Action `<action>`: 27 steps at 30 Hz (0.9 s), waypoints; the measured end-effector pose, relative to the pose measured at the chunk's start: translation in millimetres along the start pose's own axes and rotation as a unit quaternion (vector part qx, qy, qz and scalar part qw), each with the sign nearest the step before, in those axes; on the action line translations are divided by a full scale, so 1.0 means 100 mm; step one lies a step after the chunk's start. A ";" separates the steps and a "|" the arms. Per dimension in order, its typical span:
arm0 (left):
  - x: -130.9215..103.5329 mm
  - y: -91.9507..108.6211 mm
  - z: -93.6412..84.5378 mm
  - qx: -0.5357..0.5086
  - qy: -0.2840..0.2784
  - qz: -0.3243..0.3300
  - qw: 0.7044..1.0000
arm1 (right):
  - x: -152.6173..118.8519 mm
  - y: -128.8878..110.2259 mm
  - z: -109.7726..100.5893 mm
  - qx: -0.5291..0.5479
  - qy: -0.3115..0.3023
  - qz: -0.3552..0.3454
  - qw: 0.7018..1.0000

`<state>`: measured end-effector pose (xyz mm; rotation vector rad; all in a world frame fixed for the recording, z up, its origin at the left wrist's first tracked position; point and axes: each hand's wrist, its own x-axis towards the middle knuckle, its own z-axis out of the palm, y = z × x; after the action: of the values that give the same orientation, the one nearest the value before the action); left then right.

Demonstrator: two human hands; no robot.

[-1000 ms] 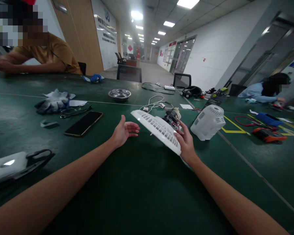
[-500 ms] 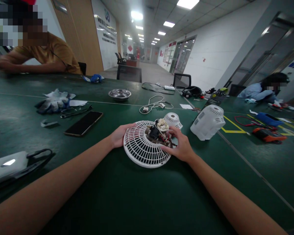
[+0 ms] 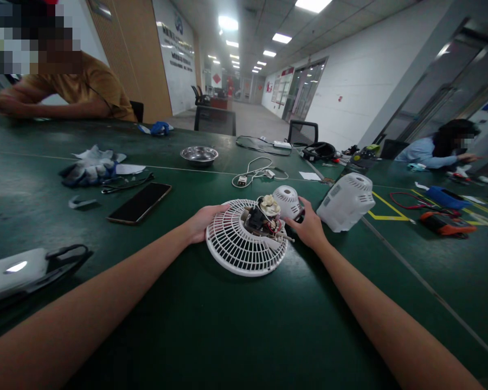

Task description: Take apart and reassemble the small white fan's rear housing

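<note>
A person's left hand (image 3: 201,223) gripped the left rim of a white fan grille (image 3: 231,245) at the middle of a green table (image 3: 211,330), an exposed motor assembly (image 3: 264,214) sitting uppermost on it, while the right hand (image 3: 311,226) curled its fingers around the near right edge of a vented cap (image 3: 286,199) just beyond. The step in hand appeared to be steadying the grille and taking hold of the cap; the next move seemed to call for a firm left hold and care around the bare wires. A white housing (image 3: 347,203) stood to the right, an orange meter (image 3: 445,223) farther right, a phone (image 3: 140,203) and gloves (image 3: 91,167) to the left, a steel bowl (image 3: 199,155) and a white cable (image 3: 253,173) on the far side. Two other people sat at the table, far left and far right, in a long room under bright ceiling lights (image 3: 228,23)
</note>
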<state>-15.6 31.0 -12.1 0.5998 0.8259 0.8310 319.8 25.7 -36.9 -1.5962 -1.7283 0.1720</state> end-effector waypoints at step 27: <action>-0.02 0.00 0.01 0.363 0.149 0.270 0.880 | -0.44 -0.70 -0.18 0.143 -0.079 -0.171 0.972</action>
<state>-16.0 29.0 -10.7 1.4401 1.2956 1.1340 271.2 -35.1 -3.7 -1.0831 -1.9700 0.3678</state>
